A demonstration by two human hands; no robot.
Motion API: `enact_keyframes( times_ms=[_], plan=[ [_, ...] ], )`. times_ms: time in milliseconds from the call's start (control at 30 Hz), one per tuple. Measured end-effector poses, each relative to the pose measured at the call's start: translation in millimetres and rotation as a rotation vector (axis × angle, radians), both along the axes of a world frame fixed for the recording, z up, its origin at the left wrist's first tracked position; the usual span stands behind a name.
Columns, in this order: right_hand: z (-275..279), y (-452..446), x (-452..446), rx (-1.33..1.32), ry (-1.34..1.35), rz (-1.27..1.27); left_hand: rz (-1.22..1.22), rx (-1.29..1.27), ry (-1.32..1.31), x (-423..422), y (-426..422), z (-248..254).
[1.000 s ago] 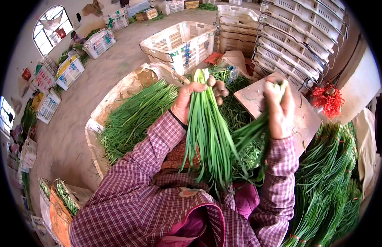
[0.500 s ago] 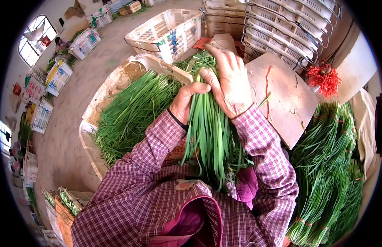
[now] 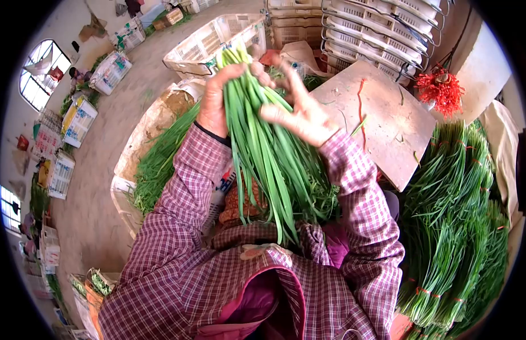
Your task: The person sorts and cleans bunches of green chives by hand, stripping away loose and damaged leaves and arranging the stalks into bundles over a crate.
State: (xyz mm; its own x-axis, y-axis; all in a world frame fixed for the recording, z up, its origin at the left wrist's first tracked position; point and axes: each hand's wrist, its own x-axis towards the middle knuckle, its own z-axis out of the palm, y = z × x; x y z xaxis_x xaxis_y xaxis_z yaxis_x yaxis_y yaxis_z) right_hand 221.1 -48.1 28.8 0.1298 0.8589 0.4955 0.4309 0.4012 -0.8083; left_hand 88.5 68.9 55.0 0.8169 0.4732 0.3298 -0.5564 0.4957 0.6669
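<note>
A loose bunch of garlic chives [image 3: 263,136] hangs from my left hand [image 3: 216,102], which is closed around it near the pale stem ends. The long green leaves droop toward my lap. Just right of the bunch is my right hand [image 3: 300,113], its fingers spread and slightly blurred, the thumb close to the leaves. Behind my left forearm, more loose chives [image 3: 164,161] lie in a worn, lined crate [image 3: 127,195]. On my right is a big pile of chives tied in bundles [image 3: 450,226] with red ties.
A flat board [image 3: 382,113] with a red tie [image 3: 362,107] on it lies to the right. Red ties hang in a cluster [image 3: 441,90] beyond it. White crates stand in a stack [image 3: 376,34] behind, beside a large basket crate [image 3: 189,54]. Other crates line the left wall.
My left hand has lifted the chive bunch up and to the left. My right hand has come off the stem ends, and its fingers have spread apart.
</note>
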Motion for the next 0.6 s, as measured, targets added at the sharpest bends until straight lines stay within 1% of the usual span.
enact_keyframes(
  times_ms=[33, 100, 133, 167, 200, 233, 267, 333, 400, 467, 533, 600],
  plan=[
    [-13, -8, -9, -0.028, -0.063, -0.023, 0.021, 0.040, -0.034, -2, 11, 7],
    [-42, -26, -11, -0.199, -0.036, -0.045, 0.062, 0.092, -0.104, -13, 35, 21],
    [-65, -33, -3, -0.283, -0.009, -0.066, 0.101, 0.058, -0.143, -20, 45, 25],
    [-106, -38, 8, -0.185, -0.150, -0.216, 0.148, 0.085, -0.189, -27, 56, 29],
    [-152, -42, 26, -0.162, -0.320, -0.334, 0.192, 0.113, -0.236, -33, 66, 32],
    [-164, -56, 37, -0.357, -0.424, -0.385, 0.178, 0.059, -0.255, -41, 76, 35],
    [-172, -68, 46, -0.554, -0.528, -0.436, 0.208, 0.069, -0.274, -48, 86, 37],
    [-175, -86, 61, -0.771, -0.661, -0.577, 0.249, 0.054, -0.297, -58, 101, 39],
    [-164, -104, 75, -0.858, -0.544, -0.652, 0.258, 0.066, -0.303, -63, 111, 41],
    [-167, -119, 87, -0.631, -0.576, -0.732, 0.442, 0.052, -0.263, -64, 104, 43],
    [-129, -118, 78, -0.414, -0.447, -0.783, 0.439, 0.067, -0.273, -63, 108, 41],
    [-88, -114, 58, -0.197, -0.293, -0.727, 0.467, 0.086, -0.270, -62, 104, 39]
  ],
)
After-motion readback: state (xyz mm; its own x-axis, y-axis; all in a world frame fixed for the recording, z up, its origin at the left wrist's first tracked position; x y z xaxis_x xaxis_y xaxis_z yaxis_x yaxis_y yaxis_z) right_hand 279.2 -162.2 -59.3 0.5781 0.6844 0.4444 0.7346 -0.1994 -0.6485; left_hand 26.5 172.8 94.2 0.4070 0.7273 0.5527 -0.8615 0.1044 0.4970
